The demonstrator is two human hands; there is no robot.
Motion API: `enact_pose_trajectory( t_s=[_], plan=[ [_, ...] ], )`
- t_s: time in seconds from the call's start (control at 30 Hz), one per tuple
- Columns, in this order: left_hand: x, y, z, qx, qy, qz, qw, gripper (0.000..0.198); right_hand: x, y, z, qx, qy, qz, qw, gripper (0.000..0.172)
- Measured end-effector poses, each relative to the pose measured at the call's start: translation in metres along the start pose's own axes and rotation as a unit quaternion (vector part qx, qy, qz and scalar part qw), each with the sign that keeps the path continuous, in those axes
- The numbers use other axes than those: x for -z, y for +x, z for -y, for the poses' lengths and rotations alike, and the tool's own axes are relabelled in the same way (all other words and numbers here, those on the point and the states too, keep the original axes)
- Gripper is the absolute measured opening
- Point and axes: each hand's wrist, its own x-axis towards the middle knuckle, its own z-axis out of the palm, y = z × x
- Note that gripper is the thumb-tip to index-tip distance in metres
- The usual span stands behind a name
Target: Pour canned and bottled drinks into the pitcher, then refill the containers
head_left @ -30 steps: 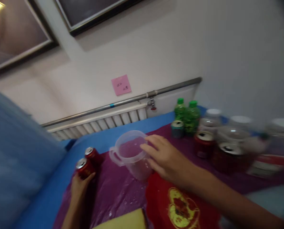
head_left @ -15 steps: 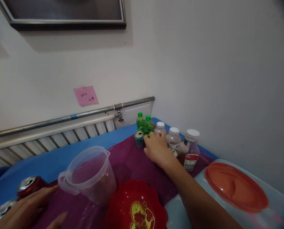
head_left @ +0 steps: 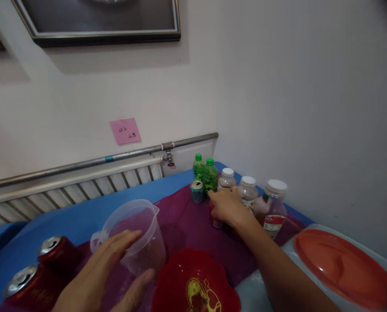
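Observation:
My right hand (head_left: 227,207) reaches to the back right and is wrapped round a red can (head_left: 217,220), mostly hidden under the fingers. It sits among two green-capped bottles (head_left: 206,175), a teal can (head_left: 197,191) and three white-capped bottles (head_left: 248,190). My left hand (head_left: 101,273) is open, fingers spread, against the near side of a clear plastic jug (head_left: 137,236) on the purple sheet (head_left: 187,216). Two red cans (head_left: 47,268) stand left of that hand.
A red bowl with a yellow picture (head_left: 196,288) lies in front of the jug. An orange lid (head_left: 344,268) rests on a pale box at right. A radiator (head_left: 70,188) and pipe run along the wall, with a pink note (head_left: 125,131) above.
My right hand has closed round the red can among the bottles. My left hand left the red cans and moved right to the jug. The view shifted slightly left.

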Motion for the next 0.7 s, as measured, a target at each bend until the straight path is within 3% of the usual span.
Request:
enact_pose_trajectory(
  t_s=[0.1,0.23,0.43,0.53,0.7],
  plan=[
    [0.002,0.012,-0.011,-0.012,-0.028,0.007,1.0,0.044,0.014,-0.014,0.009,0.035,0.021,-0.016,0.999,0.023],
    [-0.01,0.022,-0.028,-0.009,-0.08,0.028,0.996,0.039,0.03,-0.038,0.019,0.122,0.171,-0.066,0.975,0.029],
    [-0.045,0.011,-0.038,0.095,-0.18,0.061,0.977,0.068,0.043,-0.071,0.031,0.203,0.352,-0.138,0.903,0.053],
    [-0.047,0.018,-0.047,0.161,-0.308,0.098,0.932,0.083,0.046,-0.083,0.036,0.224,0.391,-0.175,0.875,0.056],
    [-0.042,0.034,-0.064,0.231,-0.542,0.152,0.793,0.073,0.048,-0.091,0.041,0.241,0.396,-0.271,0.844,0.048]
  ],
)
